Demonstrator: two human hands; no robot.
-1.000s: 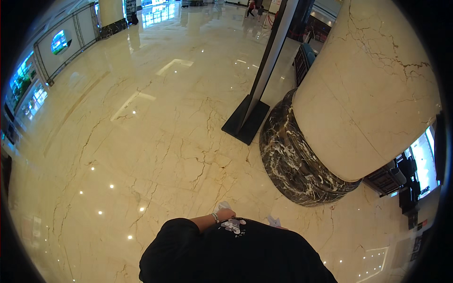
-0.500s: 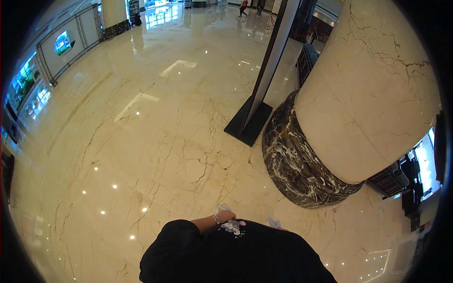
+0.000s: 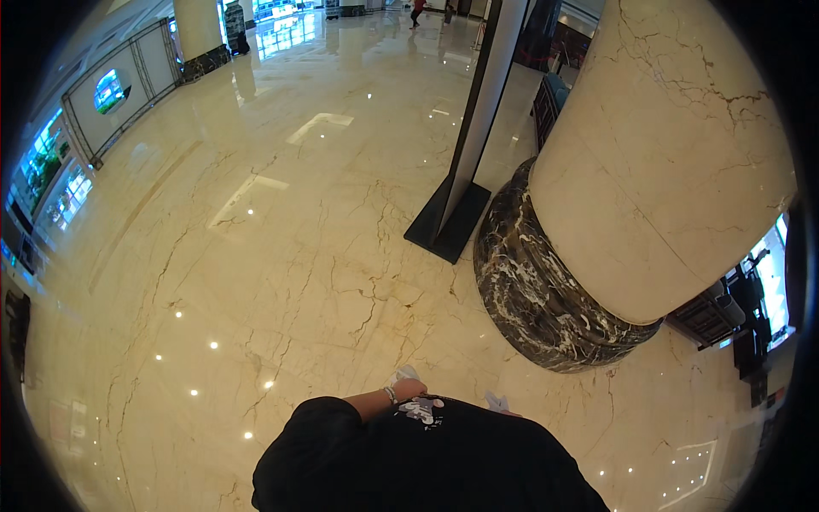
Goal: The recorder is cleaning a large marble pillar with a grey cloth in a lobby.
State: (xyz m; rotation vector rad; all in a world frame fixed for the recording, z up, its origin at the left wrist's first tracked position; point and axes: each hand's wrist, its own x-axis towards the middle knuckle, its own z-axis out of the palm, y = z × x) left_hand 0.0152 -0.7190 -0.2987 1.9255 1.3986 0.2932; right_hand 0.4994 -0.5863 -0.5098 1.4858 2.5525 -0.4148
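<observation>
My left hand (image 3: 412,388) is bent in front of my black shirt (image 3: 409,461), at its printed patch, with a bracelet on the wrist. Its fingers are mostly hidden, so I cannot make out a grip. Just beyond it shows a small whitish thing (image 3: 406,373), too small to name. Of my right hand (image 3: 511,414) only a sliver of skin shows past the shirt's edge, and its fingers are hidden. Beside that sliver is another pale grey-white thing (image 3: 495,401), whose kind I cannot tell.
A thick cream marble column (image 3: 657,162) with a dark veined base (image 3: 546,294) stands at the right. Next to it rises a dark post on a flat black foot (image 3: 448,222). Polished marble floor (image 3: 299,273) spreads around. A panel (image 3: 119,90) and a distant person (image 3: 417,13) are farther off.
The view has shifted slightly: the post and column sit a little farther left in the picture. The distant person has moved left. My left hand keeps its place at the shirt.
</observation>
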